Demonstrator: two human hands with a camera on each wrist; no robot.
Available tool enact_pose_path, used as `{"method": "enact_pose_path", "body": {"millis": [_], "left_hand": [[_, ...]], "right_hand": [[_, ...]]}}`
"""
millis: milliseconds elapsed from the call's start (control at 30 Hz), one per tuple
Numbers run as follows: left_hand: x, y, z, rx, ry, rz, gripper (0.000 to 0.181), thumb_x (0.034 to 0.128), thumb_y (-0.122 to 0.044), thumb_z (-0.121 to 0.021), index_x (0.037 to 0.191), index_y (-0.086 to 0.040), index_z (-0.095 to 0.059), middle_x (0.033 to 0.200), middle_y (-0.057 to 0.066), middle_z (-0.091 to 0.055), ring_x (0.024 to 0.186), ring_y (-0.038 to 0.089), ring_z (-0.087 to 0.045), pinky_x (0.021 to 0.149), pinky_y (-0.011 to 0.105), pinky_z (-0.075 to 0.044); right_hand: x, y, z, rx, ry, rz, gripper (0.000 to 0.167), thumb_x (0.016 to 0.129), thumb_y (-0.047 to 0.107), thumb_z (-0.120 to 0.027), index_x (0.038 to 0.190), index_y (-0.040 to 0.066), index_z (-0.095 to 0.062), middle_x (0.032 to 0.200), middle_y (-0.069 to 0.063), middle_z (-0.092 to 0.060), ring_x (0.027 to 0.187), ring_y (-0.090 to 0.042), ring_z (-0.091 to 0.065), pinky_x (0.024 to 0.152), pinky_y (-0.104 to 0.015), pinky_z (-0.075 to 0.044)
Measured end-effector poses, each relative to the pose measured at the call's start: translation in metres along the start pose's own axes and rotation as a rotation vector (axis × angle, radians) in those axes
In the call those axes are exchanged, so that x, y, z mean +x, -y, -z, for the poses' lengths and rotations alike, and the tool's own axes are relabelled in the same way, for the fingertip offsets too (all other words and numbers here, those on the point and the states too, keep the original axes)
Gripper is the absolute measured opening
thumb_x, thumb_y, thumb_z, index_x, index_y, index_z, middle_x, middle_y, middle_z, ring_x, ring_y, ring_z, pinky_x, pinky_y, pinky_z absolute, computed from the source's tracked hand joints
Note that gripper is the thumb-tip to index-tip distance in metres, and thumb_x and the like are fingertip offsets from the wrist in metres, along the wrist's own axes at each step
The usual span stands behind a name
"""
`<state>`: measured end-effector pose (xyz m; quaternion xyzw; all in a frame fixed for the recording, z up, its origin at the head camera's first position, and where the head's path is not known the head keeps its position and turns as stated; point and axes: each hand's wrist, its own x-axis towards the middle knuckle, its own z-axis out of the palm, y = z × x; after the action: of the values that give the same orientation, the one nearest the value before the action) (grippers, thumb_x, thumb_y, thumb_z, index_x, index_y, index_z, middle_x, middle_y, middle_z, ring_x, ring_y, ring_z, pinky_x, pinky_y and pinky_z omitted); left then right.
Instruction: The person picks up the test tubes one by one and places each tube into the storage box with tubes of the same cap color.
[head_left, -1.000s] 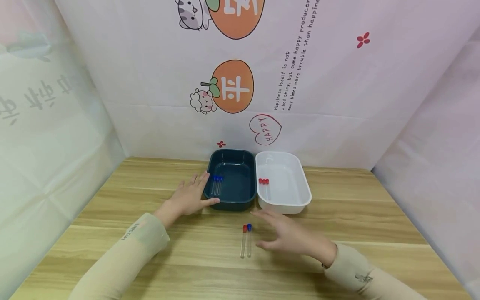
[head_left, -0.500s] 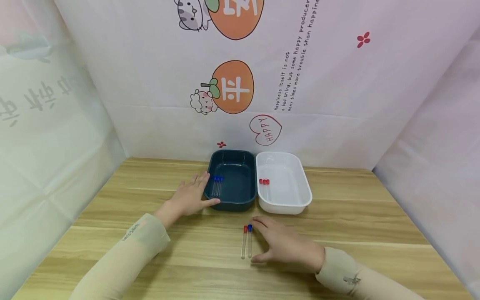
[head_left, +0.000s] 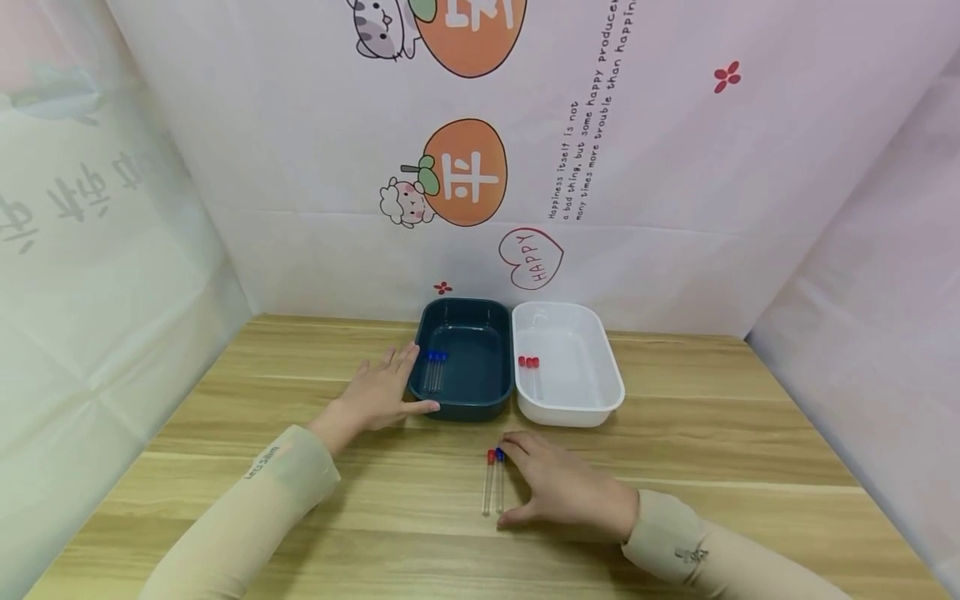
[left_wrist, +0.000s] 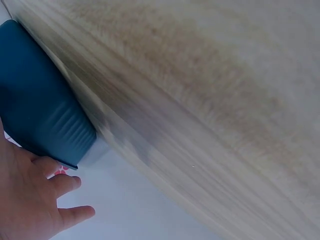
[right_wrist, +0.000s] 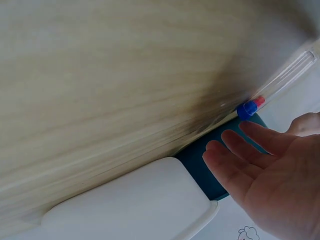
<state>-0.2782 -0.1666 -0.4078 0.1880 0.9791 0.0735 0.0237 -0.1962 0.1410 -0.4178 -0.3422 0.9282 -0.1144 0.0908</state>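
Note:
Two clear tubes lie side by side on the wooden table, a red-capped tube [head_left: 488,483] and a blue-capped tube [head_left: 500,483]. My right hand [head_left: 566,487] is spread just right of them, fingertips by the blue cap [right_wrist: 247,110] and thumb near the tube's lower end; contact is unclear. My left hand [head_left: 375,393] rests with straight fingers against the left side of the dark blue tray [head_left: 472,410], also seen in the left wrist view [left_wrist: 40,95]. Several blue-capped tubes [head_left: 436,371] lie in that tray, and red-capped tubes [head_left: 529,363] in the white tray [head_left: 570,415].
The two trays stand edge to edge at the table's back, before a printed cloth backdrop [head_left: 637,275]. Cloth also hangs on the left [head_left: 150,250] and right [head_left: 862,292]. Bare wooden table [head_left: 697,400] extends right of the white tray.
My right hand has moved left and slightly nearer the front, from below the white tray to beside the blue-capped tube. My left hand and the trays have stayed in place.

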Motion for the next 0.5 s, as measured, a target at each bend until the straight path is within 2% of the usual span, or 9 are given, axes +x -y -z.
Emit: {"method": "enact_pose_path", "body": {"millis": [267, 500], "left_hand": [[-0.0005, -0.0012, 0.001, -0.02, 0.012, 0.001, 0.113, 0.0914, -0.078, -0.05, 0.164, -0.001, -0.009, 0.169, 0.017, -0.013, 0.153, 0.042, -0.016, 0.115, 0.071, -0.016], [-0.0015, -0.0022, 0.0018, -0.026, 0.013, 0.002, 0.113, 0.0915, -0.077, -0.05, 0.164, -0.002, -0.008, 0.17, 0.016, -0.012, 0.154, 0.041, -0.015, 0.116, 0.071, -0.015]], "right_hand": [[0.0017, 0.0011, 0.0, -0.021, -0.038, 0.036, 0.097, 0.079, 0.061, -0.082, 0.144, -0.005, -0.052, 0.148, -0.019, -0.048, 0.137, -0.033, -0.047, 0.112, -0.049, -0.041], [0.0038, 0.0017, 0.0007, -0.031, -0.007, 0.011, 0.098, 0.08, 0.059, -0.082, 0.146, -0.006, -0.05, 0.15, -0.02, -0.047, 0.138, -0.034, -0.045, 0.112, -0.049, -0.04]]}}
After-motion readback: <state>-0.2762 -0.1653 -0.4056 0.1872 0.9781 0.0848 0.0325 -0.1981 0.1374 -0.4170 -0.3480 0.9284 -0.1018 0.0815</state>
